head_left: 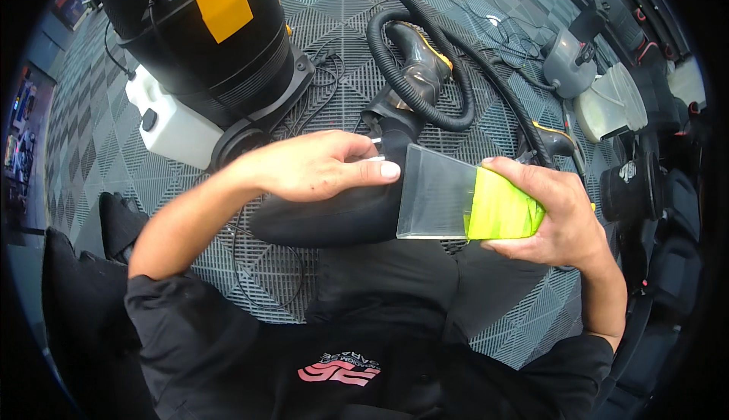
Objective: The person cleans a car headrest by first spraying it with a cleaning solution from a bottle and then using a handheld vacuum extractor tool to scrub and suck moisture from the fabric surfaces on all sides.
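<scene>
Pinching a clear, flat-sided tapered piece (pixel 437 200) by its neon yellow-green wrapped end (pixel 501 206), the right hand (pixel 558 207) has its grip clamped, thumb over the top edge and fingers beneath, probably because the wrap gives a surer hold and leaves the see-through part uncovered. The piece is held up in front of the person's body, its broad end aimed at nine o'clock. Between nine and ten from it, the left hand (pixel 319 168) hovers low over a black padded piece (pixel 326 222), thumb and forefinger beside short pale rods (pixel 377 159); whether this grip closes on them I cannot tell. That hand perhaps steadies the padded piece.

Near twelve, a ribbed hose (pixel 449 121) loops around a dark tool (pixel 418 63) on the grey tiled floor (pixel 486 336). At ten stands a black machine (pixel 190 78) with a yellow latch, a white jug (pixel 182 135) beside it. Toward two, a translucent bucket (pixel 596 112) sits near a grey bottle (pixel 569 67), apparently kept within reach yet out of the way.
</scene>
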A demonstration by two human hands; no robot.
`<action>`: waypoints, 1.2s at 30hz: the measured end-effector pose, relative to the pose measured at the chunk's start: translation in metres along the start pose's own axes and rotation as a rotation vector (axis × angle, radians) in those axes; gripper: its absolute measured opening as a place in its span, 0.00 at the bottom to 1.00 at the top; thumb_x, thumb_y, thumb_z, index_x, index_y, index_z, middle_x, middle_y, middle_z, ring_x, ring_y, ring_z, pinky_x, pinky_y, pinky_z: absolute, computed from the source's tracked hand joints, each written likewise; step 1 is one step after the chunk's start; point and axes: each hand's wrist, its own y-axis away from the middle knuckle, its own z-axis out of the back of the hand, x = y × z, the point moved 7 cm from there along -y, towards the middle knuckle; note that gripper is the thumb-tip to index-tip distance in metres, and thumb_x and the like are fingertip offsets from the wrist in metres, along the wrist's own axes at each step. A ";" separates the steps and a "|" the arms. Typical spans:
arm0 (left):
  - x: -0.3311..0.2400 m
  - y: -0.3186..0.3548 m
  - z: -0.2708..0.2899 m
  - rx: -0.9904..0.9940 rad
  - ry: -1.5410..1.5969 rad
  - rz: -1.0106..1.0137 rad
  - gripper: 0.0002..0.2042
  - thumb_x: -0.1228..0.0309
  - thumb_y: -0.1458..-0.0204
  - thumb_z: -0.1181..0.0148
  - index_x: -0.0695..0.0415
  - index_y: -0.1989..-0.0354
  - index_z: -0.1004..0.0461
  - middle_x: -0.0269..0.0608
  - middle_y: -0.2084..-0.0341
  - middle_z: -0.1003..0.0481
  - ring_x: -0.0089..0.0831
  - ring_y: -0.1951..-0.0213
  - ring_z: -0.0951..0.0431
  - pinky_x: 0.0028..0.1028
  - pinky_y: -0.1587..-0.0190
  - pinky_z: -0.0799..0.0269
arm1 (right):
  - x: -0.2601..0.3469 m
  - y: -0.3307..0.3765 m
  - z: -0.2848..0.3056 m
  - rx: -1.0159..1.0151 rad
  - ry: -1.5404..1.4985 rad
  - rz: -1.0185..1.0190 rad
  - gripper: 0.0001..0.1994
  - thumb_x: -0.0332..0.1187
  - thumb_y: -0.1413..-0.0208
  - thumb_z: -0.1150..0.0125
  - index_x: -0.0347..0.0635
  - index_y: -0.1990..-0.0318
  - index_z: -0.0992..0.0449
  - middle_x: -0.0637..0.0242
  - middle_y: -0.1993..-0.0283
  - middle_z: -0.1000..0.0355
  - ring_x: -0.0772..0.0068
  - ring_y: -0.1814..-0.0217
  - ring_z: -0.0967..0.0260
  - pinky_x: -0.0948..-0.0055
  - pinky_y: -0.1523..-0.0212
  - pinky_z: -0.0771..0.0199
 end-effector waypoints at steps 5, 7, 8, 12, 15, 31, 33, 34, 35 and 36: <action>-0.005 0.004 0.003 -0.048 -0.217 0.046 0.36 0.39 0.39 0.45 0.66 0.45 0.27 0.54 0.58 0.20 0.41 0.53 0.20 0.38 0.51 0.25 | 0.000 0.000 -0.005 -0.049 0.045 0.021 0.40 0.41 0.66 0.18 0.45 0.39 0.26 0.59 0.54 0.19 0.56 0.59 0.19 0.62 0.58 0.19; -0.009 0.004 0.005 -0.026 -0.255 0.056 0.36 0.38 0.39 0.45 0.66 0.44 0.27 0.56 0.57 0.20 0.44 0.52 0.19 0.39 0.51 0.25 | 0.000 -0.001 -0.007 -0.047 0.051 0.023 0.41 0.41 0.66 0.18 0.46 0.38 0.26 0.60 0.58 0.19 0.57 0.62 0.19 0.62 0.61 0.20; -0.010 0.004 0.004 -0.017 -0.272 0.059 0.37 0.38 0.40 0.45 0.67 0.44 0.27 0.57 0.56 0.20 0.45 0.52 0.19 0.39 0.51 0.25 | 0.000 -0.001 -0.007 -0.045 0.057 0.025 0.41 0.41 0.66 0.18 0.47 0.38 0.26 0.60 0.60 0.19 0.57 0.64 0.20 0.61 0.62 0.20; -0.014 0.005 -0.006 0.040 -0.321 0.051 0.35 0.39 0.40 0.44 0.67 0.52 0.22 0.58 0.67 0.19 0.49 0.60 0.18 0.41 0.57 0.24 | 0.001 0.002 -0.013 0.031 0.094 0.007 0.41 0.42 0.67 0.18 0.48 0.39 0.25 0.63 0.65 0.21 0.57 0.67 0.21 0.61 0.65 0.22; -0.023 0.006 -0.012 0.046 -0.425 0.050 0.33 0.39 0.40 0.44 0.64 0.53 0.21 0.56 0.71 0.20 0.51 0.66 0.18 0.42 0.61 0.24 | 0.001 0.005 -0.016 0.080 0.130 -0.022 0.40 0.42 0.67 0.18 0.47 0.39 0.25 0.63 0.65 0.21 0.58 0.68 0.21 0.62 0.66 0.22; -0.040 0.019 0.001 -0.074 0.413 -0.329 0.32 0.64 0.59 0.17 0.67 0.46 0.22 0.32 0.64 0.19 0.17 0.61 0.24 0.22 0.57 0.27 | 0.007 0.014 0.033 -0.120 -0.179 0.097 0.39 0.35 0.67 0.18 0.35 0.41 0.25 0.53 0.51 0.19 0.55 0.55 0.18 0.68 0.53 0.19; -0.029 0.017 0.001 -0.014 0.327 -0.333 0.33 0.65 0.60 0.17 0.67 0.45 0.23 0.34 0.61 0.19 0.17 0.62 0.24 0.19 0.58 0.29 | 0.008 0.016 0.034 -0.101 -0.151 0.114 0.42 0.40 0.69 0.17 0.33 0.41 0.25 0.51 0.50 0.20 0.56 0.53 0.17 0.68 0.49 0.20; -0.026 0.016 0.001 -0.008 0.368 -0.382 0.34 0.64 0.61 0.16 0.68 0.45 0.23 0.34 0.62 0.19 0.16 0.63 0.25 0.19 0.59 0.29 | 0.009 0.016 0.034 -0.092 -0.136 0.121 0.43 0.42 0.70 0.16 0.32 0.42 0.25 0.50 0.49 0.20 0.56 0.52 0.17 0.68 0.47 0.21; -0.025 0.011 -0.001 0.005 0.410 -0.438 0.34 0.64 0.62 0.16 0.68 0.46 0.22 0.35 0.62 0.19 0.16 0.64 0.25 0.18 0.61 0.30 | 0.010 0.017 0.035 -0.100 -0.137 0.127 0.44 0.42 0.71 0.16 0.31 0.42 0.25 0.50 0.49 0.20 0.56 0.52 0.17 0.68 0.47 0.21; -0.027 0.009 -0.001 0.008 0.479 -0.483 0.35 0.63 0.63 0.15 0.69 0.46 0.22 0.36 0.62 0.18 0.16 0.64 0.25 0.18 0.61 0.30 | 0.011 0.018 0.037 -0.109 -0.138 0.134 0.44 0.42 0.71 0.16 0.31 0.42 0.25 0.50 0.50 0.20 0.56 0.52 0.17 0.68 0.47 0.21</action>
